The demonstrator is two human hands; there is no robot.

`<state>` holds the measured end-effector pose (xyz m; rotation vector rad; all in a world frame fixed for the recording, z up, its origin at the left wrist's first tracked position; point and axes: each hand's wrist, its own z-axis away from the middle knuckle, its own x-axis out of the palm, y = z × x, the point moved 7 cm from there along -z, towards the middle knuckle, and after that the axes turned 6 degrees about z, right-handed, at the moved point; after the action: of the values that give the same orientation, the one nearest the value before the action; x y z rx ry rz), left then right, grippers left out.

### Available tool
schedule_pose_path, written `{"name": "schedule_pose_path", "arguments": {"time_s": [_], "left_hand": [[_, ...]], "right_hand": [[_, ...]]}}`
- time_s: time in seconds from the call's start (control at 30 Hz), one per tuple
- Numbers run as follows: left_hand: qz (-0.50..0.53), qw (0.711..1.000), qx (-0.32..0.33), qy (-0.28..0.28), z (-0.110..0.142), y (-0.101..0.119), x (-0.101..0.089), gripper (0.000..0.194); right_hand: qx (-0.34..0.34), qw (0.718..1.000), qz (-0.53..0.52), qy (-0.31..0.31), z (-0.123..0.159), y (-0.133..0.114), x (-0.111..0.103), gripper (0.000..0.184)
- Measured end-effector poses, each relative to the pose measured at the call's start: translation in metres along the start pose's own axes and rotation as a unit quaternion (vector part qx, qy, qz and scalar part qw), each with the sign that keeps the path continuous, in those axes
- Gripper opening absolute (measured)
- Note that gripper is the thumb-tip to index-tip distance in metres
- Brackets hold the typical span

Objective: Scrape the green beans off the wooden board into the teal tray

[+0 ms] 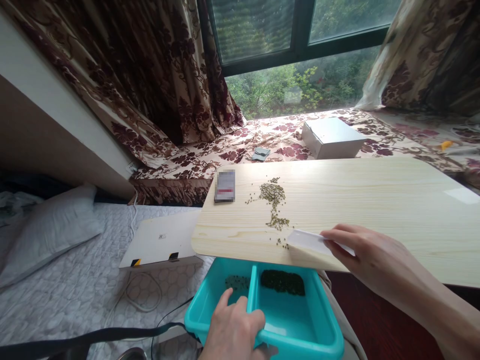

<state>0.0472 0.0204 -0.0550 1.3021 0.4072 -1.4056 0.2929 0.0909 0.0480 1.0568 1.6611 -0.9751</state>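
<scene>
As right hand [375, 252] pinches flat white strip [305, 240] beside small green beans [272, 192] on pale wood-grain worktop [375, 195], left hand [232, 327], grip unclear, extends finger over turquoise two-compartment plastic bin [333, 320]; overly hard push could flick beans past bin.

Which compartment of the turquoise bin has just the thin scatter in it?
The left compartment, with the left hand over it: sparse small grains dot its floor. The right compartment has a dense, dark green mass at its far end.
</scene>
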Motion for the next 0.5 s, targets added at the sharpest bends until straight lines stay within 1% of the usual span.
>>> {"name": "schedule_pose_path", "arguments": {"time_s": [0.13,0.3,0.5], "left_hand": [[-0.004,1.0,-0.004,-0.006,-0.0002,0.0029,-0.0018,0.034],[-0.006,1.0,-0.009,-0.018,0.0011,0.0032,-0.0039,0.034],[-0.007,1.0,-0.014,-0.017,0.0015,0.0024,-0.004,0.034]], "right_hand": [[-0.003,1.0,-0.012,-0.011,0.003,-0.0017,0.0007,0.026],[-0.002,1.0,-0.007,-0.015,0.0001,-0.0032,0.0,0.026],[-0.017,0.999,-0.013,-0.031,0.0,-0.0084,0.0023,0.024]]}}
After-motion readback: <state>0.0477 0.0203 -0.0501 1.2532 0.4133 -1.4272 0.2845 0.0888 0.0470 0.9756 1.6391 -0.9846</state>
